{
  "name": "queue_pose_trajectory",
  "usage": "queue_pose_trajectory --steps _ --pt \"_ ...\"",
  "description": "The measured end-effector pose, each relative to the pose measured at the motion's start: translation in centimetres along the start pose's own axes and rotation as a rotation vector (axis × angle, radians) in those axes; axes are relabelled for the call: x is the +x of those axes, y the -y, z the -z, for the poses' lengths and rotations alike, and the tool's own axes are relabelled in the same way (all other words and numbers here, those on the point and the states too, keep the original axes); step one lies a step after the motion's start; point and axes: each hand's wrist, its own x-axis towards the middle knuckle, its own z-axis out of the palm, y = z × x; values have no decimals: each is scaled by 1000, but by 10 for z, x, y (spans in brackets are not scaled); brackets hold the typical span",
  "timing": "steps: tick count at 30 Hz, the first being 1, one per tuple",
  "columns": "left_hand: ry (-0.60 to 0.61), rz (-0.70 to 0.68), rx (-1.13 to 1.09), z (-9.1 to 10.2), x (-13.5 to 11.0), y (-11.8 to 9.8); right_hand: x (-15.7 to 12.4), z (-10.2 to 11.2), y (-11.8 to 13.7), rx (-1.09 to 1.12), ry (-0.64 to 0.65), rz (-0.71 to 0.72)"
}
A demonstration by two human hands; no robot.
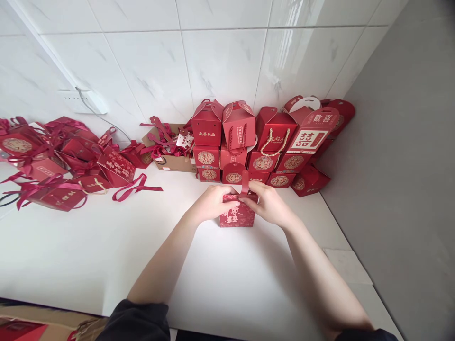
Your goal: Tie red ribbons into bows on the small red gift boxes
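A small red gift box [237, 219] with pink characters and a floral pattern stands upright on the white table in front of me. My left hand [216, 202] grips its top left edge, thumb on the front and fingers behind. On the top right, my right hand [266, 201] closes its thumb and fingers around the box's edge, beside a red strap [245, 182] that sticks up from the top. The far side of the box and some fingertips are hidden.
Stacked red gift boxes [208, 135] stand against the tiled wall behind. Left of them is an open cardboard box [176, 163] of ribboned pieces, then a pile of ribboned red boxes [64, 196] and a loose ribbon [137, 188]. A grey panel [401, 156] borders the right side.
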Motion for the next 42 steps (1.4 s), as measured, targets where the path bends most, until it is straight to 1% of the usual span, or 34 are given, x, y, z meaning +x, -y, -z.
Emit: queue_pose_trajectory --steps 4,8,11,16,18,20,23,26,29,33,35,37,38,40,42 --pt "-41 -5 67 0 1 2 0 1 -2 35 -22 -31" --pt "-60 -9 142 2 3 5 -2 8 -5 93 56 -44" --pt "-54 -17 154 3 3 7 -3 13 -9 170 110 -127" --pt "-31 -12 135 4 2 8 -2 12 -16 243 85 -309" --pt "-27 -4 145 5 2 7 -2 12 -18 277 90 -341" --pt "-27 8 157 6 2 6 -3 14 -18 283 125 -324" --pt "-10 30 153 6 2 4 -5 20 -18 216 195 -253" --pt "11 42 141 6 3 4 -7 24 -16 139 209 -209" --pt "6 38 127 4 4 6 -6 22 -14 118 173 -180" --pt "-21 22 131 1 6 10 -2 11 -10 123 89 -127" --pt "-37 23 158 -1 6 11 -1 4 -8 74 50 -110" --pt "-59 -12 187 -1 6 11 0 -2 -5 17 7 -97" --pt "-89 -48 204 -1 6 10 0 -5 -3 -10 -20 -96" --pt "-202 -113 254 0 5 9 1 -12 0 -60 -81 -111" --pt "-338 -112 307 -1 3 8 1 -18 2 -101 -129 -148"
